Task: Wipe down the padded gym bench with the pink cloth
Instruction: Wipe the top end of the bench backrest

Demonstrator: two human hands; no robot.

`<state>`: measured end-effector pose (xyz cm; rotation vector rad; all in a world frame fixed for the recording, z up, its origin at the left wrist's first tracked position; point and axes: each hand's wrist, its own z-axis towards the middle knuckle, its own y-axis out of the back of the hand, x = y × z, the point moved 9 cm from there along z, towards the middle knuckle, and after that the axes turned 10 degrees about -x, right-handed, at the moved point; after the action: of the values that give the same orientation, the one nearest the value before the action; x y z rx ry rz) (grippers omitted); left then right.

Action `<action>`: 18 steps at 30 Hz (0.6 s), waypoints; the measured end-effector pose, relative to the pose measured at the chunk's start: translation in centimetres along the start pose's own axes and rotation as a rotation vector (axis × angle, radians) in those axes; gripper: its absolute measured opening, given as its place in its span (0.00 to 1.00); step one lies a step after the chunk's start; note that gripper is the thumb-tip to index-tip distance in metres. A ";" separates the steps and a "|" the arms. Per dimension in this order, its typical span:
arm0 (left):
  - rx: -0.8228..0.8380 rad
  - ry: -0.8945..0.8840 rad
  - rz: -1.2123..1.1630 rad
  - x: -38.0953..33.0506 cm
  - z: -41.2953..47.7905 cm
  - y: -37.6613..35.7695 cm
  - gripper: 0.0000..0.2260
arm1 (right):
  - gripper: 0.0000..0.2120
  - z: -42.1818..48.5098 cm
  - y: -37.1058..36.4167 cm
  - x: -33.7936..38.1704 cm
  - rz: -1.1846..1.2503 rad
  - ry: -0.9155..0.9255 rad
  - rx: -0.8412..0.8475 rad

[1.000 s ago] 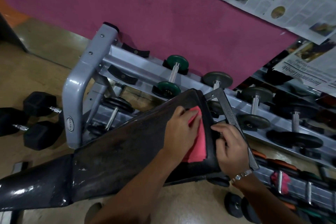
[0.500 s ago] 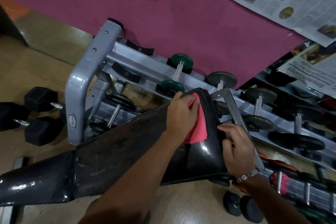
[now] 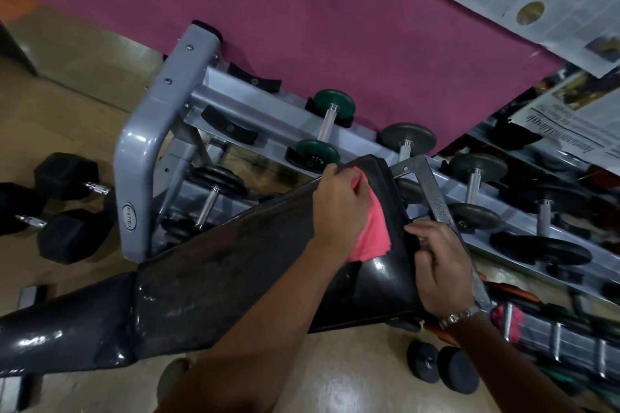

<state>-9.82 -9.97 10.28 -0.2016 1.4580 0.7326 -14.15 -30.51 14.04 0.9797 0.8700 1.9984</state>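
The black padded gym bench (image 3: 214, 265) runs from lower left up to its raised end at centre right. My left hand (image 3: 339, 208) presses the pink cloth (image 3: 374, 231) flat against the pad near that top end, fingers reaching over the far upper edge. Most of the cloth is under the hand; a flap shows below it. My right hand (image 3: 439, 265), with a metal watch on the wrist, grips the bench's end edge beside the grey metal bracket (image 3: 432, 191).
A grey dumbbell rack (image 3: 144, 161) stands right behind the bench, with green and dark dumbbells (image 3: 322, 131) on its rails. Black hex dumbbells (image 3: 67, 208) lie on the floor at left, small ones (image 3: 443, 369) at lower right. Pink wall with newspapers behind.
My left hand has slid the pink cloth up the pad toward the bench's top far corner. My right hand has stayed on the end edge.
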 end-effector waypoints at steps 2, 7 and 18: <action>0.047 -0.058 0.031 -1.1 -1.9 -0.6 0.06 | 0.18 -0.1 0.0 0.0 -0.011 0.010 -0.007; 0.103 -0.176 -0.054 0.3 -10.0 1.5 0.08 | 0.18 -0.2 -0.1 -0.2 -0.041 -0.002 0.004; 0.186 -0.203 -0.138 1.8 -16.5 1.4 0.06 | 0.19 -0.1 0.3 -0.1 0.001 -0.020 -0.032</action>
<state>-24.32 -17.31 6.65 -0.0806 1.2955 0.4874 -14.30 -30.77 14.16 0.9815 0.8245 1.9941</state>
